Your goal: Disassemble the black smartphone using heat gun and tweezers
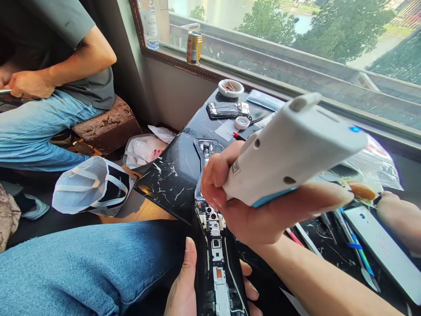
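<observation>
Phone (217, 254), its inner parts bare, is held in our left hand (184, 281) beside our leg (98, 263), thumb along one edge and fingertips curled round the other. Above its far end our right hand (256, 219) clasps a white handheld device (296, 145) with a blue light (354, 129) glowing; we cannot tell whether its hidden lower end touches anything. On the black table (167, 175) we see an ashtray (231, 92), a stripped phone (226, 109) and, to the right, a white phone (384, 250) with another person's hand (399, 221) near it.
</observation>
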Motion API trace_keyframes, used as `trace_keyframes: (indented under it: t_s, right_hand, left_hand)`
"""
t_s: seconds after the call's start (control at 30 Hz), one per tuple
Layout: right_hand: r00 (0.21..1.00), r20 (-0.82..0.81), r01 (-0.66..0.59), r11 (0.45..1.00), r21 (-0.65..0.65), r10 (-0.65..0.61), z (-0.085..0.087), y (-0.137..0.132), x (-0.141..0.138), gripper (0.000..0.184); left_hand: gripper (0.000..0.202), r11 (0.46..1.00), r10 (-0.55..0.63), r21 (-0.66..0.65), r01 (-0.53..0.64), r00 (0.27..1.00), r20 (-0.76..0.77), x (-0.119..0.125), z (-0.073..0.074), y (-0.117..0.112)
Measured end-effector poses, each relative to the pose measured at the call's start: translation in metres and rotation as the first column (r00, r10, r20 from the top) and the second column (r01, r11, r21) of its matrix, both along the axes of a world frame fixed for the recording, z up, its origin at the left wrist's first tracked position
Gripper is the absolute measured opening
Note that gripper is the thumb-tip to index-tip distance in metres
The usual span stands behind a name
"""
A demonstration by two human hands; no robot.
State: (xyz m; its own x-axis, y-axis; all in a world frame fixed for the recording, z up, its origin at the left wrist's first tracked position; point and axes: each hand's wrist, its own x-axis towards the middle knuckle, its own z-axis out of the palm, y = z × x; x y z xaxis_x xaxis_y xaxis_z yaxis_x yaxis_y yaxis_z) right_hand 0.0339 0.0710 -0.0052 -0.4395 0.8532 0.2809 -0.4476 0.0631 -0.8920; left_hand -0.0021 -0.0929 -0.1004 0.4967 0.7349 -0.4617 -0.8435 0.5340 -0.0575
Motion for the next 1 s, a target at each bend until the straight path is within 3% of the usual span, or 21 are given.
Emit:
trace_keyframes:
  t_s: [0.23, 0.6, 0.77, 1.0]
  right_hand:
    - [0.998, -0.064, 0.019, 0.998, -0.055, -0.022, -0.001, 0.004, -0.005, 0.054]
    - [0.999, -0.008, 0.052, 0.988, -0.143, -0.053, 0.014, 0.003, -0.006, 0.057]
    - [0.998, 0.011, 0.063, 0.989, -0.137, -0.062, 0.015, 0.002, -0.006, 0.059]
    - [0.999, 0.001, 0.044, 0.983, -0.178, -0.045, 0.027, -0.001, -0.010, 0.052]
  left_hand:
    - [0.104, 0.997, 0.032, 0.073, -0.028, 0.998, -0.052, 0.010, -0.023, -0.007]
    - [0.104, 0.985, 0.053, 0.169, -0.045, 0.998, -0.042, 0.012, -0.033, -0.011]
    - [0.104, 0.992, 0.035, 0.122, -0.022, 0.994, -0.104, 0.011, -0.029, -0.011]
    - [0.108, 0.999, 0.008, 0.049, -0.006, 0.999, -0.041, 0.003, -0.012, -0.002]
